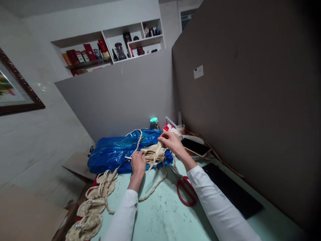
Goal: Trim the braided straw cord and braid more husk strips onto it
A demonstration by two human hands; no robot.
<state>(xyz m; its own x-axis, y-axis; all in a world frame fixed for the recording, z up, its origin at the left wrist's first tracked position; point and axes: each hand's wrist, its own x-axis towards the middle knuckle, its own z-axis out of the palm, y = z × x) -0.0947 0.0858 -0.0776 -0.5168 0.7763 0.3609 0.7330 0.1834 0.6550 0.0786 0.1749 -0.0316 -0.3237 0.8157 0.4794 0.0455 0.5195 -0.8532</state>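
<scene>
My right hand [172, 143] is closed in a pinch on a pale, flat strip of dried plant fibre [157, 153], which looks like corn husk and slants down toward the bundle. My left hand [138, 163] is curled at the lower end of a thin braided cord [139, 140], and a loose strand pokes out to its left. Its fingertips are partly hidden. Between the hands, the bundle of dried strips [149, 154] lies in the opening of a blue plastic bag [110, 152]. Red-handled scissors [187, 191] lie beneath my right forearm.
Braided coil pieces [91, 207] line the table's left edge. A phone [195, 147] and a dark flat panel [233, 190] are on the right. Behind the bag stands a jar with a green lid [154, 121]. Grey partitions [120, 97] enclose the pale green table [160, 221].
</scene>
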